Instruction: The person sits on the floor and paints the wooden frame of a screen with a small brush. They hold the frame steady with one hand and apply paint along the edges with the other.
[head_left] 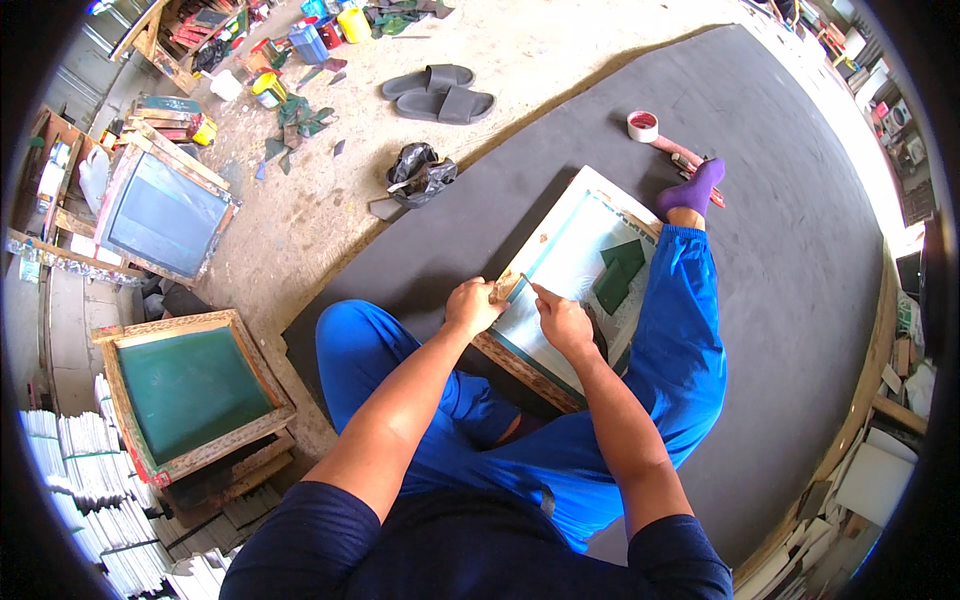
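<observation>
Head view, picture centre: left hand (474, 306) clamps the wooden frame (524, 369), right hand (566, 324) curls, one finger extended, contents unclear. Too much pressure could tear that pale mesh (562, 268).

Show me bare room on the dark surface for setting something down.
The dark surface is bare right of the outstretched leg, and between black bag and wooden frame. Crowded: around the purple sock and tape roll.

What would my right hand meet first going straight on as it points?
Likely the frame rail, just ahead of your right hand; depth is unclear, so they may be touching.
</observation>
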